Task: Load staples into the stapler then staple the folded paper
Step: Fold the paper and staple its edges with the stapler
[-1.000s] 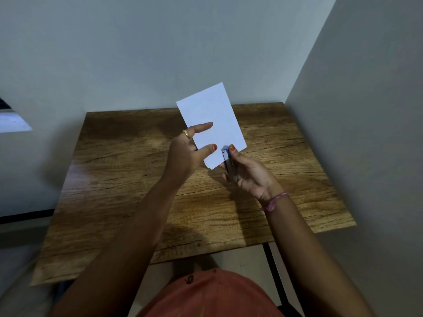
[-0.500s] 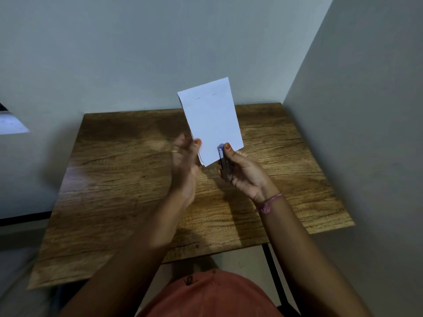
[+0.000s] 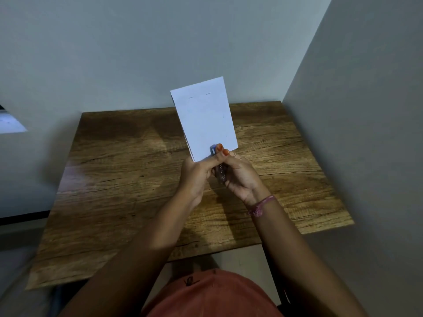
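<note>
Left hand (image 3: 196, 173): fingers curled around the lower edge of the folded paper, thumb pressing on the stapler's tip.
Folded paper (image 3: 206, 117): held upright above the counter (image 3: 119, 179), two staples near its top edge.
Stapler (image 3: 220, 170): at the paper's bottom edge, between both hands.
Right hand (image 3: 240, 177): wrapped around the stapler, thumb on top.

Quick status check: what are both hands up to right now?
Both hands squeeze the stapler on the folded paper's bottom edge. Paper upright above the table. Two staples near its top. Nothing in the way.
</note>
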Demonstrator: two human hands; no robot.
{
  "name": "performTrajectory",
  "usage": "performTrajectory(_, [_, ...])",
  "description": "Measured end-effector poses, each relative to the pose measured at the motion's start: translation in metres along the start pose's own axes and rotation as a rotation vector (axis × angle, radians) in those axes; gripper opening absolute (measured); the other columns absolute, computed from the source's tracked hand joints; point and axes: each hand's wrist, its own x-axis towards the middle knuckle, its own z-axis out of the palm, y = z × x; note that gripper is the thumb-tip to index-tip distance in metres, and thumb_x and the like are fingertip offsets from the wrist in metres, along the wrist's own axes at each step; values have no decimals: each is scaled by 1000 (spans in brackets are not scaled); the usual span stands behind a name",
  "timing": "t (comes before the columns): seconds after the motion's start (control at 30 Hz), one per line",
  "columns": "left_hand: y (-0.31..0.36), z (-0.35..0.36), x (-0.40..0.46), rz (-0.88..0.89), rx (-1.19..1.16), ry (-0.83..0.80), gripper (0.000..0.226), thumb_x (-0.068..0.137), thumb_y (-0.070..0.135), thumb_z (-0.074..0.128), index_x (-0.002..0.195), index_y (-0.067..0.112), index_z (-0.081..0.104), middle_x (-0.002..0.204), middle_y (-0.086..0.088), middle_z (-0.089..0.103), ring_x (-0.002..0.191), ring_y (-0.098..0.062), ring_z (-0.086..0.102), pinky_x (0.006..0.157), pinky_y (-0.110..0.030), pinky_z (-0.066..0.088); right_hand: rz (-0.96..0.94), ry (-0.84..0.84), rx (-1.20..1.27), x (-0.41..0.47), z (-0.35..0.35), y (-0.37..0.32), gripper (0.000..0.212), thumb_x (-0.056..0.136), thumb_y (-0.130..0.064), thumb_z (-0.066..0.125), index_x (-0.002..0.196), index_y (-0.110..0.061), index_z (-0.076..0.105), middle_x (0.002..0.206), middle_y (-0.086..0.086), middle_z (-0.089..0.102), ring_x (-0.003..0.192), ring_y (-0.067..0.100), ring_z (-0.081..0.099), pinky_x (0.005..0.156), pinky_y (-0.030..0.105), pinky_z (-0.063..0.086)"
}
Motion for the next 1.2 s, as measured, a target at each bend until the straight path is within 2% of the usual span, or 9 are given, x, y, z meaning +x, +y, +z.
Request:
performTrajectory(0.13, [3,3,-2,-52,-79,21,24,70,12,78,91,25,77,102,-1,75,97,-17,70,73,-23,55,-13,0,35,5,1,5,14,70,-20,72,81,-12,75,83,0,74,77,10,69,73,23,54])
performTrajectory(0.37, [5,4,-5,-140,-148,88,21,76,5,73,93,16,74,108,-8,73,104,-25,68,89,-33,55,-8,16,57,7,3,10,14,70,-18,72,81,-10,77,83,1,75,78,12,71,69,22,57])
performTrajectory(0.5, [7,6,-5,-140,-161,114,24,77,4,72,99,14,71,108,-7,73,104,-22,68,89,-32,55,-8,58,54,7,6,12,23,66,-21,76,85,-7,74,82,5,75,76,14,71,65,23,58])
performTrajectory(0.7, [7,4,-5,-146,-187,116,19,77,4,72,93,14,72,106,-8,73,102,-23,68,89,-33,55,19,95,20,6,10,11,32,64,-21,76,91,-4,71,80,4,73,72,14,69,64,23,56])
performTrajectory(0.87, [13,-2,-3,-146,-87,-21,32,75,8,74,105,14,67,109,-7,73,103,-22,68,81,-29,57,18,66,-45,4,5,4,32,63,-21,76,90,-5,70,78,4,71,70,14,67,63,27,53])
performTrajectory(1.0, [31,-14,8,-177,-35,-175,32,83,20,70,114,17,64,118,-5,69,112,-25,64,88,-37,55,-15,67,-145,0,5,-5,22,74,-19,74,92,-8,66,69,-1,69,57,10,62,44,17,46])
performTrajectory(1.1, [43,-22,17,-133,5,-90,33,87,24,66,119,17,60,121,-4,68,111,-23,65,90,-43,54,-49,93,-239,-1,4,-11,24,76,-25,73,94,-10,67,78,4,62,60,11,50,40,16,34])
performTrajectory(1.13, [46,-25,19,-113,51,-41,32,87,22,66,118,15,61,119,-3,69,109,-22,66,89,-42,55,-45,98,-261,-1,2,-13,26,75,-27,74,94,-10,67,79,5,59,62,13,45,40,16,33])
performTrajectory(1.2, [50,-31,22,-83,137,23,28,88,17,65,116,11,63,115,-2,71,106,-22,67,85,-40,56,-3,64,-218,-1,-2,-17,16,80,-23,72,90,-11,69,78,1,66,63,11,54,44,16,44])
